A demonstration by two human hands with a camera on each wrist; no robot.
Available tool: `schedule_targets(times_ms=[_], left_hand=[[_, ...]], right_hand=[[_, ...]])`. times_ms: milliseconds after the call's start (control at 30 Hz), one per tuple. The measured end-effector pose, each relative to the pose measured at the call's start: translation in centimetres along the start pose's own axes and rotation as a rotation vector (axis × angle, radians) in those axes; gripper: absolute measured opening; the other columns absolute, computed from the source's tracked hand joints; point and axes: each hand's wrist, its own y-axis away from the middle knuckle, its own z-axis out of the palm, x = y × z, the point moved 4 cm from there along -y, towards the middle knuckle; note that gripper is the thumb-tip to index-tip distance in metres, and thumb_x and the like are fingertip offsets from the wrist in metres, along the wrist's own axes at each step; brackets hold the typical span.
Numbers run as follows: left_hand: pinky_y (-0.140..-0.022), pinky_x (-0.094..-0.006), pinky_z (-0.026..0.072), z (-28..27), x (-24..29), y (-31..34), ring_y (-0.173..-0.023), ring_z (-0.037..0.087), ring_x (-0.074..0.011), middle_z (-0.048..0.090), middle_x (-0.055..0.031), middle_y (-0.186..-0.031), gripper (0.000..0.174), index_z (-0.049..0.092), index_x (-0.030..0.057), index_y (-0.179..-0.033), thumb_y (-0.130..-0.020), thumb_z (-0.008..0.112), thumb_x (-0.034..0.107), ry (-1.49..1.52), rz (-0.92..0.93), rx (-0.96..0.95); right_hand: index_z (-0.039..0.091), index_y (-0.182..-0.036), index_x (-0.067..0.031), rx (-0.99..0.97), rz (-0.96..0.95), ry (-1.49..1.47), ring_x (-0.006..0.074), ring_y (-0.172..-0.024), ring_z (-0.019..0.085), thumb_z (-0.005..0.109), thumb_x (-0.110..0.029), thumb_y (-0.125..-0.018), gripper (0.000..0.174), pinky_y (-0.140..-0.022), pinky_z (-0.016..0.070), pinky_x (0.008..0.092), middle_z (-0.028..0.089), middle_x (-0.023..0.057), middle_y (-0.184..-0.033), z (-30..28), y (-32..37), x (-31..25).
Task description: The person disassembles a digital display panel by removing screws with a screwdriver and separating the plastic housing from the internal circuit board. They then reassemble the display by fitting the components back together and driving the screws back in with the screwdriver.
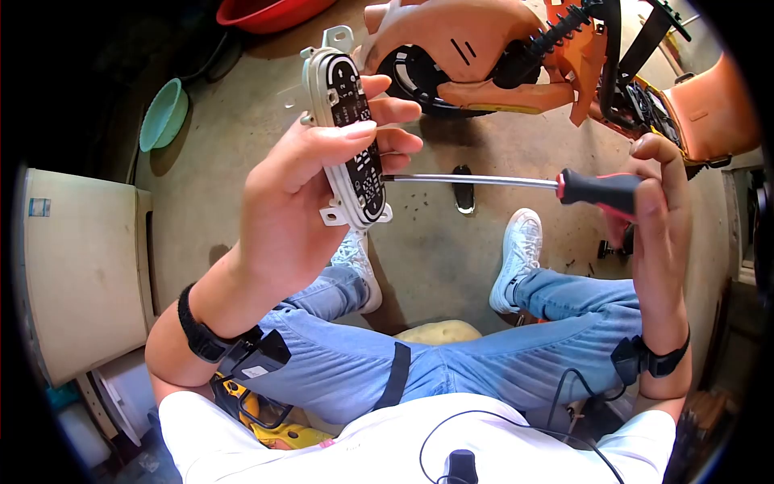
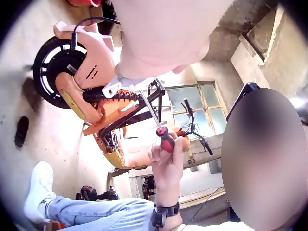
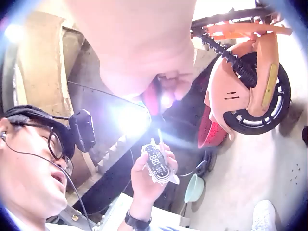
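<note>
My left hand grips an oval grey display panel with a black face and white markings, held upright in front of me; the same panel shows in the right wrist view. My right hand holds a screwdriver by its black and red handle. Its steel shaft runs level to the left, and the tip meets the panel's right edge. In the left wrist view the screwdriver points up toward the panel's white bracket.
An orange electric scooter lies on its side on the concrete floor ahead. A green bowl and a red basin sit at the far left. A beige cabinet stands to my left. My legs and white shoes stretch below.
</note>
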Motion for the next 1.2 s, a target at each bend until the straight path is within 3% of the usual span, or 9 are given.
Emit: schedule_targets(times_ms=[100, 300, 400, 500, 567, 633, 900, 1100, 1200], left_hand=[[-0.100, -0.0381, 0.0454, 0.3, 0.1, 0.1, -0.114, 0.059, -0.0265, 0.057, -0.0190, -0.130, 0.053, 0.040, -0.0051, -0.142, -0.094, 0.046, 0.018, -0.019, -0.002, -0.001], [-0.100, -0.0380, 0.0455, -0.3, 0.0, 0.0, -0.114, 0.059, -0.0262, 0.056, -0.0191, -0.130, 0.054, 0.040, -0.0052, -0.142, -0.094, 0.046, 0.018, -0.040, 0.033, 0.006], [-0.100, -0.0378, 0.0453, 0.1, 0.0, 0.1, -0.114, 0.059, -0.0259, 0.057, -0.0191, -0.130, 0.054, 0.040, -0.0054, -0.142, -0.094, 0.046, 0.018, -0.035, 0.016, -0.006], [-0.100, -0.0377, 0.0453, 0.2, 0.1, 0.1, -0.114, 0.059, -0.0259, 0.057, -0.0191, -0.130, 0.054, 0.040, -0.0055, -0.142, -0.094, 0.046, 0.018, -0.039, 0.013, -0.011], [-0.100, -0.0376, 0.0454, 0.1, 0.2, 0.0, -0.114, 0.059, -0.0259, 0.056, -0.0190, -0.130, 0.054, 0.040, -0.0054, -0.142, -0.094, 0.046, 0.019, -0.044, 0.021, -0.003], [-0.100, -0.0374, 0.0456, 0.1, 0.2, 0.0, -0.114, 0.058, -0.0262, 0.056, -0.0189, -0.130, 0.055, 0.040, -0.0054, -0.142, -0.094, 0.046, 0.019, -0.054, 0.023, 0.016], [-0.100, -0.0373, 0.0455, 0.2, 0.1, 0.0, -0.114, 0.059, -0.0263, 0.056, -0.0188, -0.130, 0.054, 0.040, -0.0054, -0.142, -0.094, 0.045, 0.018, -0.041, 0.022, -0.015], [-0.100, -0.0376, 0.0458, 0.1, 0.0, 0.0, -0.114, 0.059, -0.0264, 0.057, -0.0189, -0.130, 0.054, 0.039, -0.0053, -0.142, -0.094, 0.046, 0.018, -0.033, 0.020, -0.004], [-0.100, -0.0376, 0.0455, 0.4, 0.1, 0.1, -0.114, 0.059, -0.0263, 0.057, -0.0189, -0.130, 0.054, 0.039, -0.0054, -0.143, -0.094, 0.045, 0.018, -0.041, 0.014, -0.016]], right_hand=[[0.045, -0.127, -0.0054, -0.029, 0.095, -0.035, 0.0037, -0.057, 0.050, 0.051, -0.050, -0.100, 0.052, -0.054, 0.0356, 0.0151, 0.064, 0.0039, -0.078, -0.1, 0.1, -0.2], [0.041, -0.132, -0.0053, -0.018, -0.163, 0.028, 0.0055, -0.072, 0.053, 0.058, -0.046, -0.094, 0.058, -0.057, 0.0412, 0.0180, 0.057, 0.0090, -0.106, 0.9, -0.1, -0.1], [0.042, -0.132, -0.0052, -0.068, 0.055, 0.091, 0.0044, -0.058, 0.049, 0.048, -0.057, -0.098, 0.062, -0.052, 0.0384, 0.0178, 0.057, 0.0008, -0.077, -0.5, 0.3, 0.3], [0.045, -0.130, -0.0036, -0.021, 0.122, -0.075, 0.0050, -0.057, 0.051, 0.053, -0.057, -0.097, 0.063, -0.053, 0.0395, 0.0185, 0.059, 0.0025, -0.070, -0.1, 0.3, -0.2], [0.044, -0.131, -0.0033, 0.013, 0.052, -0.115, 0.0056, -0.059, 0.052, 0.054, -0.054, -0.097, 0.062, -0.054, 0.0396, 0.0180, 0.061, 0.0031, -0.076, 0.9, 0.0, 0.6], [0.043, -0.132, -0.0028, 0.037, -0.293, 0.048, 0.0059, -0.060, 0.053, 0.055, -0.049, -0.097, 0.059, -0.054, 0.0397, 0.0179, 0.061, 0.0028, -0.080, 1.0, -0.5, 0.4], [0.043, -0.129, -0.0025, -0.045, 0.090, -0.081, 0.0052, -0.060, 0.051, 0.051, -0.057, -0.097, 0.063, -0.055, 0.0380, 0.0168, 0.061, 0.0042, -0.082, 0.0, 0.2, -0.1], [0.044, -0.129, -0.0031, 0.052, -0.332, 0.096, 0.0058, -0.062, 0.052, 0.053, -0.053, -0.097, 0.060, -0.057, 0.0398, 0.0180, 0.062, 0.0057, -0.081, 0.6, -0.3, -0.1], [0.042, -0.129, -0.0056, 0.037, 0.038, 0.076, 0.0031, -0.053, 0.048, 0.045, -0.063, -0.097, 0.065, -0.048, 0.0339, 0.0178, 0.053, -0.0036, -0.067, 0.0, 0.4, 0.2]])
